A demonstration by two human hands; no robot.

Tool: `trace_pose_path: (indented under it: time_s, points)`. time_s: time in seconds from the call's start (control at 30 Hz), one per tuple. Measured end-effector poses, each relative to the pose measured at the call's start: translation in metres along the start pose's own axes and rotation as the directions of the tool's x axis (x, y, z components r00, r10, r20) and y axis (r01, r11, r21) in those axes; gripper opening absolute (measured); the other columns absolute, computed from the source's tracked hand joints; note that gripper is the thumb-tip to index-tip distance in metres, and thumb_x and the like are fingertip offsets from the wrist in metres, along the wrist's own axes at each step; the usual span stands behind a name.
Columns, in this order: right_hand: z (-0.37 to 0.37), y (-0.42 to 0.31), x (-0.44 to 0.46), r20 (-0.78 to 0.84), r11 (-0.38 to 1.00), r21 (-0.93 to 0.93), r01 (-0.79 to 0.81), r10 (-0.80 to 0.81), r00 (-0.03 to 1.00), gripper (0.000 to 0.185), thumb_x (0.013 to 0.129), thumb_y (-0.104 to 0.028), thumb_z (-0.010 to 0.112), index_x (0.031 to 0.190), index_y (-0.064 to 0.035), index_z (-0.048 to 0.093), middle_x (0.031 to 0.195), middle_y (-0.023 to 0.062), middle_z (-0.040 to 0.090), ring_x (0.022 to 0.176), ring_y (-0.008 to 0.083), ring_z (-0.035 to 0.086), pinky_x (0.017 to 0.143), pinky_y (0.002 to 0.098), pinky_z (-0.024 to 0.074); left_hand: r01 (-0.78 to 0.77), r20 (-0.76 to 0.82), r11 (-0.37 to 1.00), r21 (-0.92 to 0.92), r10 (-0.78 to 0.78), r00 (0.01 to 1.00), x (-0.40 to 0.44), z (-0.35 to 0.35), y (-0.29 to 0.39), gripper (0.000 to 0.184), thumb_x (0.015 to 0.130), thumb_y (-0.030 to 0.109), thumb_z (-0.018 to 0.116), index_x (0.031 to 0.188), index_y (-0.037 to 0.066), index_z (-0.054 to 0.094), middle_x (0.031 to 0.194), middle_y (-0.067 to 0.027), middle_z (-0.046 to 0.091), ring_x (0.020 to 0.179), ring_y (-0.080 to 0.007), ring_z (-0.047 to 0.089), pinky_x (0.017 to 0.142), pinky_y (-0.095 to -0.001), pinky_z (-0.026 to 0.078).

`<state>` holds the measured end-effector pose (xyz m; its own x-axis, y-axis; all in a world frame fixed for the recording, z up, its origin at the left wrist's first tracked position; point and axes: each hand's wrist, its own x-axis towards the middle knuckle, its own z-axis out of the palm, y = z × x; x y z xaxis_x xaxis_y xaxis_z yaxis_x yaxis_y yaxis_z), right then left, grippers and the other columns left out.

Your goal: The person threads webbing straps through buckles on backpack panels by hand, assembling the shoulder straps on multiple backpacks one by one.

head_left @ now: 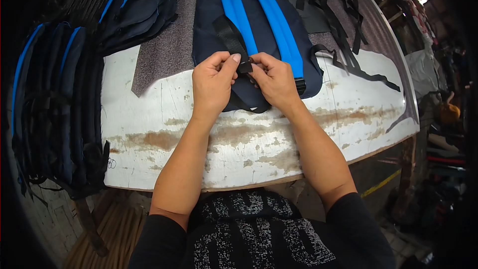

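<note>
Both hands close together over the lower part of the navy backpack (206,25), which lies on the worn white table (249,162) with its blue shoulder straps (233,5) uppermost; left hand (212,82) and right hand (276,80) each pinch, thumb against finger, at a small black fitting (244,66) beside a loop of black webbing (230,34). Step in hand, as judged: working webbing at the fitting, probably a buckle, though fingers hide whether it is threaded; next move calls for one hand steadying the fitting, the other guiding webbing flat, untwisted.
</note>
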<state>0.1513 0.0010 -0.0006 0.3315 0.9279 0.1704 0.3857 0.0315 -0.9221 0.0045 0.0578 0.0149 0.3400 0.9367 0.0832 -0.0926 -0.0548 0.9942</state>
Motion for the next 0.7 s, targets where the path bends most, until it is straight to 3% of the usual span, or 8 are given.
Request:
trace_pose_path:
  time_s: [0.17, 0.27, 0.4, 0.6, 0.7]
  points:
    - [0.002, 0.002, 0.001, 0.003, 0.994, 0.105, -0.022, 0.022, 1.0, 0.019, 0.093, -0.015, 0.066, 0.102, 0.0003, 0.071, 0.065, 0.006, 0.065, 0.056, 0.0101, 0.058, 0.052, 0.0285, 0.0426, 0.036, 0.078, 0.996, 0.076, -0.041, 0.996, 0.005, -0.006, -0.002, 0.021, 0.097, 0.02, 0.068, 0.102, 0.0, 0.07, 0.076, -0.0003, 0.065, 0.065, -0.0052, 0.056, 0.06, -0.0202, 0.044]
    - [-0.002, -0.001, 0.001, 0.034, 0.989, 0.132, -0.069, 0.065, 0.997, 0.019, 0.096, -0.013, 0.064, 0.105, 0.0028, 0.068, 0.072, 0.003, 0.065, 0.062, 0.0067, 0.056, 0.055, 0.0239, 0.0441, -0.101, 0.048, 0.993, 0.053, 0.099, 0.994, 0.001, 0.004, -0.006, 0.027, 0.093, 0.021, 0.072, 0.101, -0.005, 0.069, 0.07, -0.0027, 0.065, 0.062, -0.0058, 0.058, 0.058, -0.0216, 0.046]
    - [-0.003, 0.0, 0.002, 0.039, 0.992, 0.104, -0.074, 0.07, 0.997, 0.018, 0.098, -0.012, 0.063, 0.105, 0.0038, 0.067, 0.076, 0.0014, 0.065, 0.064, 0.005, 0.055, 0.057, 0.0219, 0.0445, -0.211, 0.085, 0.936, 0.282, 0.195, 0.977, -0.006, 0.009, 0.001, 0.03, 0.09, 0.016, 0.074, 0.109, -0.006, 0.066, 0.07, -0.0059, 0.068, 0.061, -0.0072, 0.061, 0.057, -0.0242, 0.049]
    - [-0.001, -0.002, 0.001, 0.034, 0.993, 0.094, -0.072, 0.069, 0.997, 0.019, 0.098, -0.013, 0.063, 0.105, 0.0038, 0.067, 0.075, 0.0012, 0.065, 0.063, 0.0046, 0.055, 0.055, 0.022, 0.0439, -0.164, 0.022, 0.983, 0.079, 0.163, 0.986, -0.001, 0.009, -0.018, 0.037, 0.089, 0.013, 0.074, 0.119, -0.006, 0.064, 0.071, -0.0063, 0.068, 0.064, -0.0065, 0.062, 0.06, -0.0229, 0.05]
    - [0.002, 0.003, 0.001, -0.028, 0.995, 0.1, -0.022, 0.025, 0.999, 0.02, 0.095, -0.015, 0.063, 0.103, 0.0011, 0.07, 0.067, 0.0071, 0.066, 0.058, 0.0097, 0.059, 0.053, 0.0271, 0.0452, -0.117, 0.011, 0.992, 0.05, 0.117, 0.993, -0.006, 0.012, -0.013, 0.057, 0.089, 0.006, 0.071, 0.141, -0.004, 0.049, 0.07, -0.0048, 0.065, 0.064, -0.0059, 0.06, 0.061, -0.0228, 0.05]
